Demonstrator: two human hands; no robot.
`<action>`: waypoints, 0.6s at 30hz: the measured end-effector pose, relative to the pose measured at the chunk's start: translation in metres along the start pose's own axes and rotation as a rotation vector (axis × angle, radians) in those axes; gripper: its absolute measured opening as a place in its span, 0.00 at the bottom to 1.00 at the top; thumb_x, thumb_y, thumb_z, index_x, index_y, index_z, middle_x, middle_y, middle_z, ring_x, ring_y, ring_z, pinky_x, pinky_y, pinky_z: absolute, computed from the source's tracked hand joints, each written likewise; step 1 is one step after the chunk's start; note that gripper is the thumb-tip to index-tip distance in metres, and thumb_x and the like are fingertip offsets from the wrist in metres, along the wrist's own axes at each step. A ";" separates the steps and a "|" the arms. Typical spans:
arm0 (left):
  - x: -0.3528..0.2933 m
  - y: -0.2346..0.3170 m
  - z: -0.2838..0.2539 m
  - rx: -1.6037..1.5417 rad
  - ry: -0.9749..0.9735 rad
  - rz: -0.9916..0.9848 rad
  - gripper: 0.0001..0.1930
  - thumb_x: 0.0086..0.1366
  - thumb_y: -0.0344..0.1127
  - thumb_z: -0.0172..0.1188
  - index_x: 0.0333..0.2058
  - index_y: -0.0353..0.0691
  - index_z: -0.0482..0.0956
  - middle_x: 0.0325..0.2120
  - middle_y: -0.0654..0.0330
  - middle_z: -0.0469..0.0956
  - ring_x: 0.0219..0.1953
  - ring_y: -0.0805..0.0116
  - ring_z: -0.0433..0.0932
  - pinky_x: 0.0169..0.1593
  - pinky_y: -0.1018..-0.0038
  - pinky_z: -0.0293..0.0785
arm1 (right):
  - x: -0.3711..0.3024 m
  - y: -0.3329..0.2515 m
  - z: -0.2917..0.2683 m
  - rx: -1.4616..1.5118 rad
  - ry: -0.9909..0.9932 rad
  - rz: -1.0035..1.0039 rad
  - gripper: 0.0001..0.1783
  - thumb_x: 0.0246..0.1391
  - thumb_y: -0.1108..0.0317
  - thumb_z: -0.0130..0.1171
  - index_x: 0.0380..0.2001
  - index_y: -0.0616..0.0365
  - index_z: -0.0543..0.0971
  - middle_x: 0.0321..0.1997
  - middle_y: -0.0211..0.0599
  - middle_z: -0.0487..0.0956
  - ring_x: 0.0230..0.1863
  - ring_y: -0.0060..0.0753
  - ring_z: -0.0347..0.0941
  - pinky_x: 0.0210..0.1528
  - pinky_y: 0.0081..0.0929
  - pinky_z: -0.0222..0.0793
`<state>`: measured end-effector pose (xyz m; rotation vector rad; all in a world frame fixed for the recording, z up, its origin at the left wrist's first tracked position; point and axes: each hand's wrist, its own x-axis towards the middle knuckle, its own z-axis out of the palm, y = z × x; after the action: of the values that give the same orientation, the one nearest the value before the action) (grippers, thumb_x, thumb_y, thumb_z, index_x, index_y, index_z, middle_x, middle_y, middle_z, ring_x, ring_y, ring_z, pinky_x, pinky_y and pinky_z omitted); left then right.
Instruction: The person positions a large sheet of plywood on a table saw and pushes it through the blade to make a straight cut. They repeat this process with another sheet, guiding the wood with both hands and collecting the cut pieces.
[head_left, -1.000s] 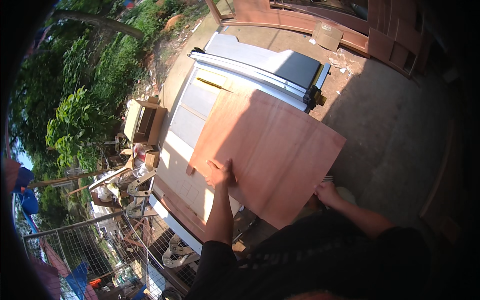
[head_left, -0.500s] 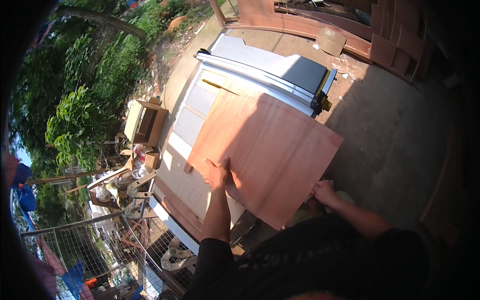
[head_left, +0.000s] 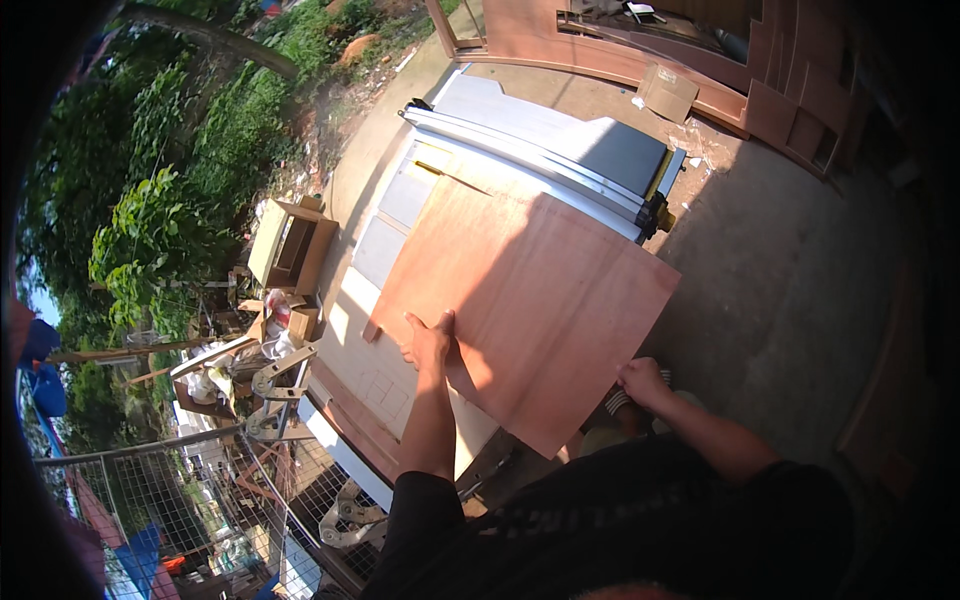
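A large reddish plywood sheet point(head_left: 540, 310) lies across a table saw, its far edge along the silver fence rail point(head_left: 540, 165). My left hand point(head_left: 430, 342) rests near the sheet's left edge, thumb and forefinger spread apart on top; its other fingers are partly out of sight. At the near right edge my right hand point(head_left: 643, 382) is closed on the sheet, fingers curled at the rim. A small wood strip point(head_left: 372, 330) pokes out at the left edge. Beyond the sheet, a yellow-edged slot piece point(head_left: 428, 167) shows on the grey saw top point(head_left: 402, 207).
A pale board point(head_left: 385, 385) with pencil lines extends left of the sheet. Clamp-like metal brackets point(head_left: 280, 375) and a wire mesh fence point(head_left: 170, 500) stand at the left. A wooden box point(head_left: 293, 247) and a cardboard piece point(head_left: 667, 92) lie on the ground farther off.
The plywood sheet has slid slightly along the fence, away and to the left. Both hands have moved a little with it. The whole view has shifted slightly.
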<state>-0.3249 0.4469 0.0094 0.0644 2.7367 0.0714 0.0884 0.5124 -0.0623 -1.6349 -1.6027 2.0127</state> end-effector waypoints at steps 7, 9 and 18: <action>0.021 0.001 -0.004 -0.005 0.006 -0.015 0.59 0.50 0.73 0.67 0.75 0.70 0.43 0.60 0.27 0.57 0.61 0.38 0.60 0.58 0.48 0.67 | 0.011 -0.012 0.008 -0.049 -0.007 0.039 0.20 0.60 0.59 0.58 0.19 0.61 0.80 0.13 0.38 0.74 0.17 0.30 0.73 0.23 0.35 0.67; 0.024 0.003 -0.005 -0.005 0.002 -0.022 0.59 0.50 0.74 0.67 0.75 0.70 0.43 0.60 0.27 0.57 0.61 0.39 0.60 0.58 0.48 0.67 | 0.013 -0.014 0.011 -0.040 -0.008 0.065 0.20 0.60 0.59 0.58 0.19 0.61 0.80 0.13 0.38 0.73 0.17 0.29 0.72 0.23 0.35 0.66; 0.021 0.007 -0.011 -0.006 0.000 -0.027 0.59 0.50 0.74 0.66 0.75 0.70 0.43 0.60 0.27 0.58 0.60 0.40 0.61 0.57 0.47 0.66 | 0.017 -0.016 0.015 -0.039 0.007 0.012 0.20 0.60 0.59 0.58 0.17 0.60 0.79 0.12 0.36 0.72 0.15 0.28 0.69 0.21 0.34 0.64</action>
<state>-0.3484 0.4545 0.0119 0.0254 2.7367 0.0716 0.0620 0.5205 -0.0633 -1.6670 -1.6438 1.9919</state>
